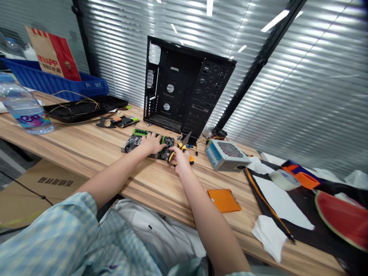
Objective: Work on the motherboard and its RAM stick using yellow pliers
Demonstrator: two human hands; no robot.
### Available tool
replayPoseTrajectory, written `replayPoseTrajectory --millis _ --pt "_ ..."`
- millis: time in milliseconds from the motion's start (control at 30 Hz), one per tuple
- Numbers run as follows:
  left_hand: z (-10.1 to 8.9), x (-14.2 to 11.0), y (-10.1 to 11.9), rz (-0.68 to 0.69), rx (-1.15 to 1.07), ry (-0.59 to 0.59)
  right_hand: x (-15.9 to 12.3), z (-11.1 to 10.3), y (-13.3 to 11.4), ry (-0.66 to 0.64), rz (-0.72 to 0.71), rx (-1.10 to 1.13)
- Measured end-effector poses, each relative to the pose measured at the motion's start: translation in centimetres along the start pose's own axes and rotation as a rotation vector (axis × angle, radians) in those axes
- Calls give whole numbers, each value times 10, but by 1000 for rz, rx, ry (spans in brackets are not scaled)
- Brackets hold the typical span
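A green-and-black motherboard (132,143) lies flat on the wooden table in front of me. Over its middle my left hand (152,143) rests with the fingers spread, touching the board and hiding part of it. My right hand (180,158) is wrapped round yellow-and-black long-nose pliers (184,144) at the board's right end. The jaws of the pliers point up and away from me, toward the foot of the open black computer case (184,76). Small parts and thin cables lie between the board and the case.
Right of my hands sits a grey power supply (230,153), with an orange flat drive (224,200) nearer me. Farther right are white tissues (269,237) and a watermelon piece (342,214). A water bottle (27,111), a black panel (86,109) and a blue bin (86,84) stand left.
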State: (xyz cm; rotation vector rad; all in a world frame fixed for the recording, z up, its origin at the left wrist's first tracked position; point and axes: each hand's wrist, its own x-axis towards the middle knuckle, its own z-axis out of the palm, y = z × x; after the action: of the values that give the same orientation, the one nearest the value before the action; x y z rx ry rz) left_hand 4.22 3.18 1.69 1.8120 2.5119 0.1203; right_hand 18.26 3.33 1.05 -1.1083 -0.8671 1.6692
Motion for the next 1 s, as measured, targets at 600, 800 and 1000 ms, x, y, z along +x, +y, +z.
replayPoseTrajectory --millis 600,800,1000 --pt "-1 0 4 3 -39 -45 14 -4 18 -220 -8 -466" --pt "-2 0 5 -2 -41 -60 16 -5 18 -250 12 -495" --pt "-9 -5 8 -12 -58 -100 17 -5 17 -291 17 -525"
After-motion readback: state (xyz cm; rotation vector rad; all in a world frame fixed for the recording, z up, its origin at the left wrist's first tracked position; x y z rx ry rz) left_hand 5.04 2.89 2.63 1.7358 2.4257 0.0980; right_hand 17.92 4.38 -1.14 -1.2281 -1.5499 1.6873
